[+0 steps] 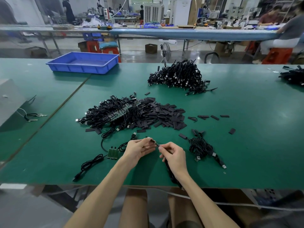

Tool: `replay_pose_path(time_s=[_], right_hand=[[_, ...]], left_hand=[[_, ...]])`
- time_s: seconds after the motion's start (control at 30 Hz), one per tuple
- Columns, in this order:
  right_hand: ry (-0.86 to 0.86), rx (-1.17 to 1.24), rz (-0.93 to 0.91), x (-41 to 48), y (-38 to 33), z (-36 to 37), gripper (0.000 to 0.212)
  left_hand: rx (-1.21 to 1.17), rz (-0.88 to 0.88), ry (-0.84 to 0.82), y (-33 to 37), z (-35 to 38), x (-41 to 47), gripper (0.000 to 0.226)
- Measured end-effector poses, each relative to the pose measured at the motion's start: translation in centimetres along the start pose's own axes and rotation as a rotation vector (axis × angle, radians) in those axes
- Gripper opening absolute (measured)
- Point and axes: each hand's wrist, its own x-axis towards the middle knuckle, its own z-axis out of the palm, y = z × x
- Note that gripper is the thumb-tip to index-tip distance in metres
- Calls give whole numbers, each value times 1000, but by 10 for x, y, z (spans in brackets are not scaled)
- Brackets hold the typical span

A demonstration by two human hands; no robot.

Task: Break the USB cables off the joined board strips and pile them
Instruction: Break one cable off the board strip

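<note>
My left hand and my right hand meet over the near middle of the green table. Between their fingertips is a small dark piece at the end of a black USB cable; my left hand pinches the piece, and my right hand grips the cable, which runs down under that wrist. A short green board strip with cables still attached lies just left of my left hand. A small pile of separated cables lies to the right.
A heap of joined strips and cables sits ahead beside several black sleeves. A bigger cable pile lies farther back. A blue tray stands at the far left, a grey box at the left edge.
</note>
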Motion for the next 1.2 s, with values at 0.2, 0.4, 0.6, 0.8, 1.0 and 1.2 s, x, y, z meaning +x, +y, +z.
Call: replay_pose_path(time_s=[0.2,0.4,0.6,0.8,1.0,1.2], right_hand=[[13,3,0,0,1,-1,8],[30,0,0,0,2,0,9],[26,-8,1,-1,2,0,9],[20,-54,1,-2,2,3,9],[33,-53,-12,-4,0,1,8],[27,-57,-11,-4,1,2,9]], left_hand=[[35,-19,-39,0,1,2,29],[9,-36,-35,1,0,2,29],[17,-35,-25,-1,0,2,29],[62,-14,-37,-2,1,0,28],[97,35,24,-5,7,-2,24],[127,10,7,-3,6,-3,25]])
